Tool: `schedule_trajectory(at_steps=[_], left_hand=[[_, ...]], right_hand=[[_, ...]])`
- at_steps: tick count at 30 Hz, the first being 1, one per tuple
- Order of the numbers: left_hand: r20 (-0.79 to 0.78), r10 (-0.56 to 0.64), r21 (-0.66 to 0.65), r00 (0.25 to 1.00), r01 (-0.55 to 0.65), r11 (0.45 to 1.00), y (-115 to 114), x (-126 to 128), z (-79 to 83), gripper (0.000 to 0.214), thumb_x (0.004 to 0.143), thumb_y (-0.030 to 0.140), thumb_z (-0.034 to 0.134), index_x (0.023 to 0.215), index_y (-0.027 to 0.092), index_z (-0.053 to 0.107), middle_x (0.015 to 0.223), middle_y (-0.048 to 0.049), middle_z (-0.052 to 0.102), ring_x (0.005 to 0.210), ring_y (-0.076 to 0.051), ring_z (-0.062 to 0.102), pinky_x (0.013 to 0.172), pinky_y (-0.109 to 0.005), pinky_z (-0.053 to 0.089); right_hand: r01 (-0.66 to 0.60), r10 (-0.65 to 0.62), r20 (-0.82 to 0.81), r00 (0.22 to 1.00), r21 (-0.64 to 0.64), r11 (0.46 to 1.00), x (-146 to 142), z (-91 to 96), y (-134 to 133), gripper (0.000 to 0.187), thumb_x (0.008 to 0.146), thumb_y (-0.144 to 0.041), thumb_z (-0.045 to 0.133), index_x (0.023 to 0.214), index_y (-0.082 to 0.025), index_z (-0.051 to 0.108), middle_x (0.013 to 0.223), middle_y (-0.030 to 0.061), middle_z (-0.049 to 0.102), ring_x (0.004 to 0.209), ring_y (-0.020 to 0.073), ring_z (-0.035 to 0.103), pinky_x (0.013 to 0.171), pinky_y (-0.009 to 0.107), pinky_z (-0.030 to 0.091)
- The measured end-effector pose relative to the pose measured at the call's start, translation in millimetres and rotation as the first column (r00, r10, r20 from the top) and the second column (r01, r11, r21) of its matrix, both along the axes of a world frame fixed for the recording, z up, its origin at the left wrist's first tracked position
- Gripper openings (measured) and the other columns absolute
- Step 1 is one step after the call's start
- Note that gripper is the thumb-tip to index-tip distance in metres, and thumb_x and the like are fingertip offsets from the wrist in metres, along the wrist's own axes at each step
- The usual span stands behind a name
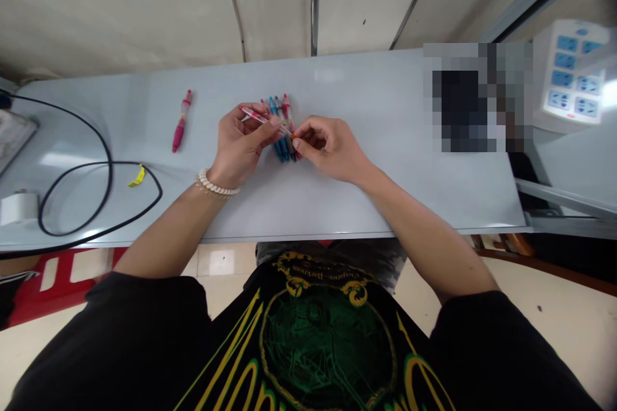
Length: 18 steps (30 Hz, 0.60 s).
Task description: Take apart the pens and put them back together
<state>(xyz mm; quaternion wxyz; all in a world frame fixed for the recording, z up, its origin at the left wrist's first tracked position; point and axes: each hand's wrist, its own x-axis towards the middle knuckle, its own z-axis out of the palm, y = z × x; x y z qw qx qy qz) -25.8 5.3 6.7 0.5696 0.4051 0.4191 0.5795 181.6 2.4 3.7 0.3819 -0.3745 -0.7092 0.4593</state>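
My left hand (241,144) is closed around the barrel of a clear pink pen (260,118), holding it level above the white table (366,141). My right hand (328,148) pinches that pen's tip end between thumb and fingers. Just behind and under both hands lies a row of several pens (283,122) with blue, black and red barrels, side by side on the table. A single pink pen (182,122) lies apart to the left, out of reach of either hand.
A black cable (103,186) loops over the table's left part, with a small yellow tag (138,176) and a white adapter (19,207). A white power strip (576,77) sits at the far right, next to a blurred dark patch. The table's front edge runs just before my lap.
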Motion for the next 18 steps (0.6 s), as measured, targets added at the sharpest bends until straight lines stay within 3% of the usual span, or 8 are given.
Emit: schedule_trajectory(at_steps=[9,18], left_hand=[[-0.052,-0.026,-0.016,0.998,0.025,1.0,-0.4,-3.0,-0.6,0.031,0.081,0.022,0.1,0.094,0.025,0.072,0.087,-0.0007,0.077,0.079,-0.017,0.078,0.079,-0.03,0.068],[-0.04,-0.027,0.007,0.999,0.027,1.0,-0.8,-2.3,-1.4,0.038,0.074,0.03,0.106,0.093,0.025,0.073,0.086,-0.0003,0.077,0.075,-0.015,0.077,0.074,-0.027,0.068]], right_hand=[[-0.001,0.001,-0.005,1.0,-0.004,1.0,0.2,1.3,-1.1,0.019,0.1,-0.039,0.074,0.092,-0.023,0.067,0.084,0.0024,0.074,0.077,0.0178,0.066,0.074,0.033,0.058],[-0.001,0.001,-0.011,1.0,0.011,1.0,0.3,2.6,-1.5,0.022,0.101,-0.041,0.073,0.091,-0.023,0.066,0.084,0.0023,0.073,0.078,0.0179,0.066,0.075,0.034,0.057]])
